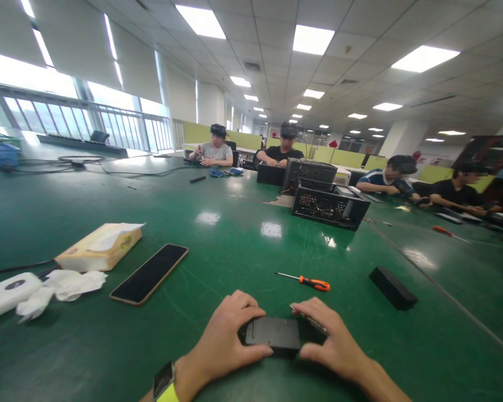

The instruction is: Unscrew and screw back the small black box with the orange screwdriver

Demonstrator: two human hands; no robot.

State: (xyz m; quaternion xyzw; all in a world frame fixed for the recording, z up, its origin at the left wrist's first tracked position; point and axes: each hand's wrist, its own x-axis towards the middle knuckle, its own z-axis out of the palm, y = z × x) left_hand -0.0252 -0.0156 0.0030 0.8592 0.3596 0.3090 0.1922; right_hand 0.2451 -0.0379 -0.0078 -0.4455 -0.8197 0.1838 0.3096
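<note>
A small flat black device (272, 334) lies on the green table (218, 234) right in front of me. My left hand (224, 340) wraps round its left end, thumb on the near edge and fingers over the far side. My right hand (331, 340) grips its right end the same way, and a thin metal piece (312, 319) shows under the right fingers. A smartwatch (164, 379) sits on my left wrist. An orange-handled screwdriver (308, 282) lies just beyond my hands.
A phone (150, 273), a tissue box (100, 247), crumpled tissue (67, 286) and a white power bank (6, 295) lie to the left. A black block (393, 287) rests at the right. An open computer case (329, 204) stands farther back. Several people sit at the far side.
</note>
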